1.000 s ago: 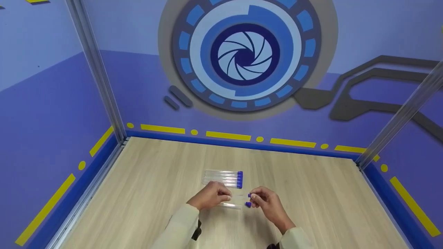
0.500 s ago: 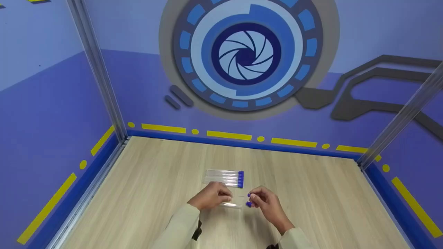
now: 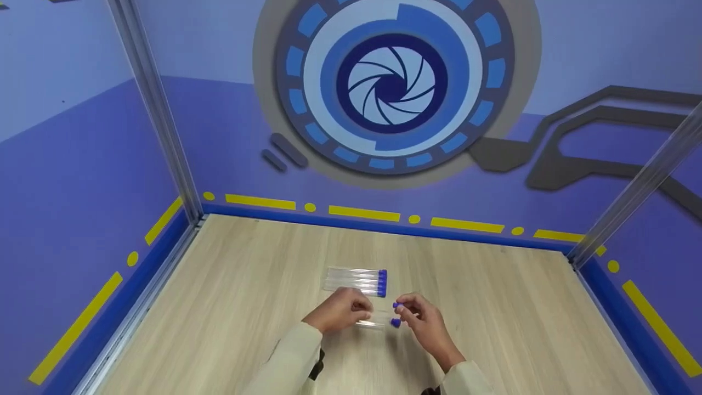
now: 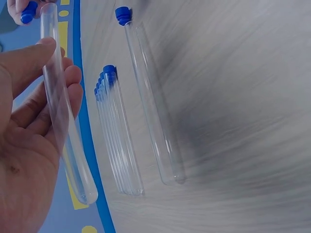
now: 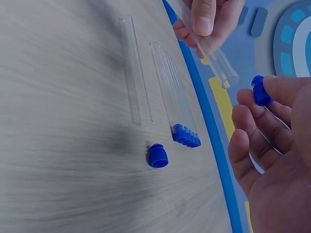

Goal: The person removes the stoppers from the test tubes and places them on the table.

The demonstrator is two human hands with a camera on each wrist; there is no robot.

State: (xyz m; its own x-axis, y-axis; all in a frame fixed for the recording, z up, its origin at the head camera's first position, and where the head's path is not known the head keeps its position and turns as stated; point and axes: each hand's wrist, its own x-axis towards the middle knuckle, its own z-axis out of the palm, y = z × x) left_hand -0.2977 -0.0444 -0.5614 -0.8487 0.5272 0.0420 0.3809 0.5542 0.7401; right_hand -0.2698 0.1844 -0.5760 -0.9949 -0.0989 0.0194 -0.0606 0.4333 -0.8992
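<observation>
My left hand (image 3: 340, 310) pinches a clear test tube (image 4: 57, 92) between thumb and fingers, its open mouth toward the right hand. Thumb and index finger of my right hand (image 3: 422, 321) hold a blue stopper (image 5: 261, 91), a small gap from that mouth. Below them on the table lies a second clear test tube (image 5: 136, 73), uncapped. A loose blue stopper (image 5: 158, 156) sits on the table just off its open end. Farther back, several test tubes (image 3: 354, 281) with blue stoppers lie side by side in a row.
The light wood table (image 3: 263, 263) carries all the tubes. A blue-purple panel (image 3: 219, 137) stands behind it, with further panels left and right. Metal posts (image 3: 159, 109) rise at the back corners.
Both hands have risen slightly, the left also shifting a little to the right. The right hand's stopper has come up away from the loose stopper. The view has tilted slightly.
</observation>
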